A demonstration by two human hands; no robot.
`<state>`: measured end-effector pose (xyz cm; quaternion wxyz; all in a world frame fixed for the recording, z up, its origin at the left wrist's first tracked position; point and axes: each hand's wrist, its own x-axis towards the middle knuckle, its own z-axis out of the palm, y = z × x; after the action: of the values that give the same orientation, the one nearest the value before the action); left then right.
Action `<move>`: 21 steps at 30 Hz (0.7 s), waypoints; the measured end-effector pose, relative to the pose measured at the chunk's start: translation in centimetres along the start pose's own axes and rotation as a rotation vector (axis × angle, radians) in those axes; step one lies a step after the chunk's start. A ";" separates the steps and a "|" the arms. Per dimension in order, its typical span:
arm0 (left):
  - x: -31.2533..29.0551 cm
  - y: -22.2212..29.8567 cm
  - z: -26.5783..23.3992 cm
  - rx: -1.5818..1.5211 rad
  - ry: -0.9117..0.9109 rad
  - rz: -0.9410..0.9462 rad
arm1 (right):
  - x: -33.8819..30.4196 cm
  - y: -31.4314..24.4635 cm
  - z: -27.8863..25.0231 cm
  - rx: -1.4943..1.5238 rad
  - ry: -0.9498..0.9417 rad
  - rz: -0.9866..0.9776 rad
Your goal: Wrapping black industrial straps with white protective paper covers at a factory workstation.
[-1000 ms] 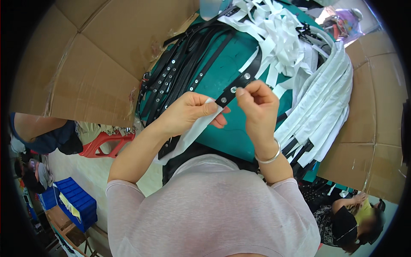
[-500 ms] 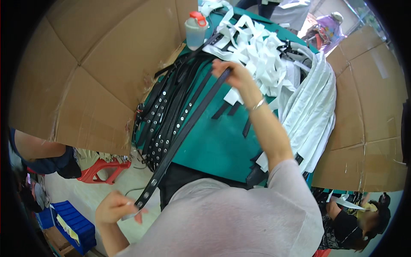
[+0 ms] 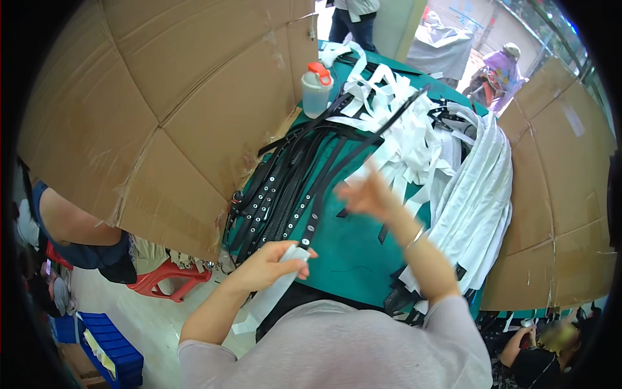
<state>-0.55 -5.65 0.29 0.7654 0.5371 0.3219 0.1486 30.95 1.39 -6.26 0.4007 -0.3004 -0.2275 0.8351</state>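
Observation:
My left hand (image 3: 275, 264) is closed around the punched end of a black belt (image 3: 319, 198) and a white strip (image 3: 277, 292) that hangs below it. From there the belt stretches up and away over the green table, its far end above the white strips. My right hand (image 3: 369, 196), slightly blurred, hovers over the table to the right of the belt, its fingers apart and holding nothing. Just left of the belt lies a bundle of black belts (image 3: 275, 188) with metal eyelets. Long white-wrapped belts (image 3: 470, 214) are draped at the right.
White strips (image 3: 405, 139) are heaped at the back of the green table (image 3: 350, 259). A lidded bottle (image 3: 316, 94) stands at the back left. Cardboard walls (image 3: 194, 97) flank both sides. A red stool (image 3: 170, 279) and blue crate (image 3: 113, 347) are on the floor; other people are nearby.
My left hand has risen to the table's front edge with the belt end and white strip. My right hand has let go of the belt and moved down; the belt's far end now extends further away.

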 end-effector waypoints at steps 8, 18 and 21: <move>3.0 -3.8 -0.6 -0.438 -0.197 -0.163 | 0.2 7.8 5.6 0.169 0.017 -0.108; 4.3 -2.3 -0.5 -0.250 -0.358 -0.011 | -2.6 5.5 10.1 -0.711 0.147 -0.421; 4.4 -0.9 -0.6 -0.196 -0.408 -0.074 | -2.8 7.1 10.1 -0.486 0.113 -0.276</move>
<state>2.26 -3.00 -2.14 0.8682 0.4668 0.1639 0.0395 21.69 -6.33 -2.52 0.4391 -0.3999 -0.4370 0.6756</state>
